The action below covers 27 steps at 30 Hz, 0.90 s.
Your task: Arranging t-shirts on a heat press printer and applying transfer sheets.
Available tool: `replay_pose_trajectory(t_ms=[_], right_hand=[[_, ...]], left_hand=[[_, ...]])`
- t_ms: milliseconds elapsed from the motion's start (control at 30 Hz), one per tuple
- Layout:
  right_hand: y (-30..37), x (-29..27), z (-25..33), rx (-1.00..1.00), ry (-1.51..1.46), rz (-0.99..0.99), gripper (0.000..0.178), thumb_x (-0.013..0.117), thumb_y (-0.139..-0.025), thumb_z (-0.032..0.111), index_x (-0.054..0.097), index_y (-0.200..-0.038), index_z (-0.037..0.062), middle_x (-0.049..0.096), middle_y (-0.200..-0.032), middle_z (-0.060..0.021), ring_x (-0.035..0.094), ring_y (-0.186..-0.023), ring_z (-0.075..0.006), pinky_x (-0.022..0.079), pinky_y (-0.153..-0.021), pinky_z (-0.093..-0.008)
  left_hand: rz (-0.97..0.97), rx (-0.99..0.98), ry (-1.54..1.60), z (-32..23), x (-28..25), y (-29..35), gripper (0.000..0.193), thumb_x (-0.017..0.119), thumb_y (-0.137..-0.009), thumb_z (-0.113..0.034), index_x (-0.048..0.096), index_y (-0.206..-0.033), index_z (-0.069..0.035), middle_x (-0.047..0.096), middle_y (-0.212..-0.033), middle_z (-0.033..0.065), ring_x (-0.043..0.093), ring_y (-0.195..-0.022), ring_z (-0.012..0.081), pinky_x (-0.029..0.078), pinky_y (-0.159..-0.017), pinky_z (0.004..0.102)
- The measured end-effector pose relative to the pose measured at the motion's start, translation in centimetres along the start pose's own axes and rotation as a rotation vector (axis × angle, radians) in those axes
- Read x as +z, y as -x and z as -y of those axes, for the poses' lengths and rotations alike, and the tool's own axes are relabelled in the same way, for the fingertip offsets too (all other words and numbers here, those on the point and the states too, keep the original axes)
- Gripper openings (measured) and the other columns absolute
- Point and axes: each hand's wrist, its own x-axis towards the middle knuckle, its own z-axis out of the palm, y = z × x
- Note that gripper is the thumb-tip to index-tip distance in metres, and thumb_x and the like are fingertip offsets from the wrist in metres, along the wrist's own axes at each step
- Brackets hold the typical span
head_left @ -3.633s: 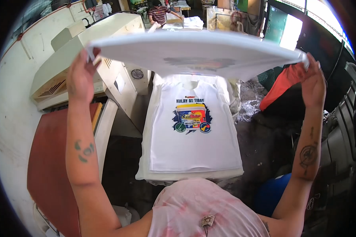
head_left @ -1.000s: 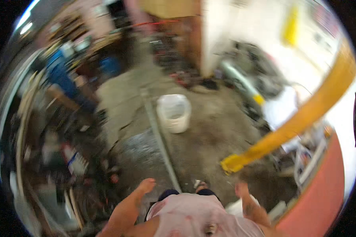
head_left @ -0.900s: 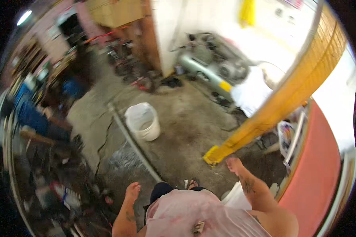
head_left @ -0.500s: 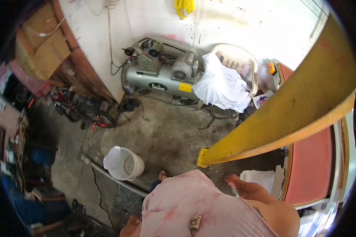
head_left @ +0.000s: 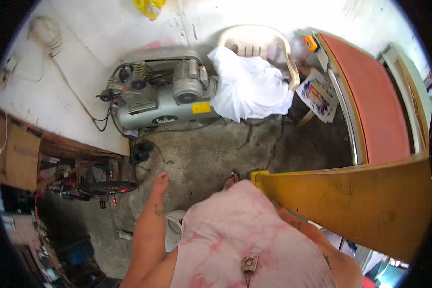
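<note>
The white bucket (head_left: 172, 238) stands on the floor (head_left: 197, 153) beside the left forearm, partly covered by that arm and by the pink-stained sleeveless shirt (head_left: 235, 230). It is the object nearest to the left hand (head_left: 162, 182), whose grip looks released: the fingers bend loosely and nothing shows in them. The right hand is hidden behind the shirt or the yellow post (head_left: 350, 201), so I cannot tell its grip; only the right forearm (head_left: 293, 222) shows, close along the post. Whether they touch is unclear.

One sandaled foot (head_left: 231, 181) pokes out between the shirt and the post's base. Ahead of the left hand lies a pair of dark slippers (head_left: 140, 153); to its left is a bicycle (head_left: 110, 187), its front wheel just apart from the hand.

Farther out, along the wall, sits a grey-green air compressor (head_left: 139, 117), then a beige plastic chair (head_left: 293, 62) draped with white cloth (head_left: 249, 86), a printed sheet (head_left: 319, 98) and a reddish flat panel (head_left: 374, 96).

A step to the left could tip the bucket, since the body screens most of it. Swinging the right arm outward might knock it on the post. The slippers could catch a foot, and the cloth, hanging loosely over the seat, could slide off if the chair were bumped.
</note>
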Motion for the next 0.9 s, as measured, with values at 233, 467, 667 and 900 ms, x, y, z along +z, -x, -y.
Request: replay_pose_trajectory(t_ms=[233,467,667,900], right_hand=[[-1.2,-2.3,0.1,0.247,-0.221,0.100,0.019,0.057,-0.070,0.019,0.067,-0.084,0.0101,0.066,-0.083,-0.0116,0.063,-0.078,-0.0295,0.050,-0.069,-0.0430],[-6.1,-6.5,2.8,0.537,-0.464,0.150,0.017,0.057,-0.070,0.016,0.068,-0.081,0.0085,0.066,-0.087,-0.0129,0.063,-0.080,-0.0300,0.050,-0.071,-0.0429],[-12.9,-13.3,-4.2,0.797,-0.606,0.109,0.016,0.055,-0.072,0.014,0.068,-0.078,0.0064,0.064,-0.088,-0.0149,0.063,-0.080,-0.0312,0.049,-0.071,-0.0436],[-24.8,-28.0,-26.3,1.128,-1.369,-0.616,0.028,0.061,-0.073,0.026,0.064,-0.086,0.0011,0.063,-0.087,-0.0187,0.061,-0.085,-0.0335,0.047,-0.075,-0.0396]], left_hand=[[0.620,-0.162,0.421,-21.8,6.0,-9.2,0.037,0.061,-0.084,-0.029,0.058,-0.112,-0.005,0.062,-0.096,0.0074,0.059,-0.083,0.0172,0.047,-0.072,0.0304],[0.805,0.290,-0.121,-25.6,9.9,-24.3,0.037,0.061,-0.083,-0.027,0.058,-0.109,0.000,0.064,-0.102,0.0146,0.061,-0.095,0.0248,0.047,-0.083,0.0329],[0.809,0.319,-0.155,-30.7,8.7,-35.2,0.038,0.061,-0.081,-0.028,0.058,-0.107,0.000,0.063,-0.105,0.0161,0.060,-0.099,0.0274,0.045,-0.087,0.0347],[0.731,0.114,-0.216,-35.0,5.1,-39.7,0.032,0.060,-0.082,-0.023,0.058,-0.104,0.000,0.062,-0.093,0.0109,0.059,-0.084,0.0204,0.047,-0.075,0.0308]])
